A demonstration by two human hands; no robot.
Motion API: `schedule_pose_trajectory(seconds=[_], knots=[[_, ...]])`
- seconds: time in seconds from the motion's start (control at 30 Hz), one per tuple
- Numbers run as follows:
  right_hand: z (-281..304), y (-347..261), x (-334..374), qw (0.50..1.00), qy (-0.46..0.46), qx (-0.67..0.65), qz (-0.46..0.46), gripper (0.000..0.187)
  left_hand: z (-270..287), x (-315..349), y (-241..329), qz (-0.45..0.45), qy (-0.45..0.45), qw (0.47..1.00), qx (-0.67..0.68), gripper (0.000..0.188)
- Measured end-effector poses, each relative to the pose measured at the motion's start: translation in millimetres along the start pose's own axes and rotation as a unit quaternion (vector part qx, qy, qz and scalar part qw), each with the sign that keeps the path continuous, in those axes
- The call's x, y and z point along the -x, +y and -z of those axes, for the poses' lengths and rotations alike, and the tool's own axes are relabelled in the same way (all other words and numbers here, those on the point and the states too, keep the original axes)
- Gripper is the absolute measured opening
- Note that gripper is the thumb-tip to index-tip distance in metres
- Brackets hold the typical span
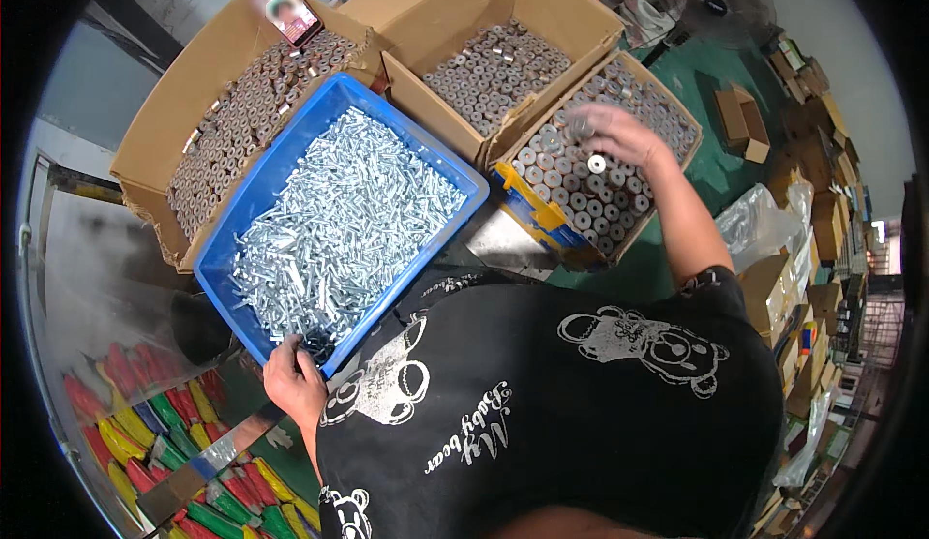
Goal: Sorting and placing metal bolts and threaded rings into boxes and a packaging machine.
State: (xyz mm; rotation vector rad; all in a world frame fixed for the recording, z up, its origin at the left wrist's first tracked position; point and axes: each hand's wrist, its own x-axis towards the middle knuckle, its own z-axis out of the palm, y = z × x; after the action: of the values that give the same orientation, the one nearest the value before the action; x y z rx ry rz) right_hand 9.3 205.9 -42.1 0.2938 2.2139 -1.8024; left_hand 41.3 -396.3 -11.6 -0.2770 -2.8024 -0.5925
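Note:
My left hand (293, 382) is at the near corner of a blue plastic tub (411, 299). Its fingers are curled at the rim beside some dark pieces, and what they hold is hidden. Shiny metal pins (339, 220) fill the tub in a loose heap. On the right, my right hand (624, 139) hangs over a cardboard box (689, 118) of metal rollers with centre holes. A blurred grey roller (580, 128) shows at its closed fingertips. Below the hand, a brighter roller (596, 164) stands out among the darker ones.
Two more cardboard boxes of rollers stand behind the tub, one at the left (145, 157) and one in the middle (406, 79). A phone (289, 12) leans on the left box. Colourful bundles (184, 433) lie at lower left. A fan (716, 5) and small open carton (743, 123) are at right.

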Motion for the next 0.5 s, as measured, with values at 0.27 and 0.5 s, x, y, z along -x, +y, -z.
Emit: schedule_pose_trajectory(seconds=[0.27, 0.5], knots=[[-46, -29, -280, 0.813, 0.119, 0.567, 0.069, 0.023, 2, -12, 11, 0.022, -0.008, 1.0, -0.006, 0.017], [-34, 101, -349, 0.758, 0.12, 0.641, 0.02, 0.026, 13, -16, 18, 0.031, -0.005, 0.999, -0.018, 0.019]])
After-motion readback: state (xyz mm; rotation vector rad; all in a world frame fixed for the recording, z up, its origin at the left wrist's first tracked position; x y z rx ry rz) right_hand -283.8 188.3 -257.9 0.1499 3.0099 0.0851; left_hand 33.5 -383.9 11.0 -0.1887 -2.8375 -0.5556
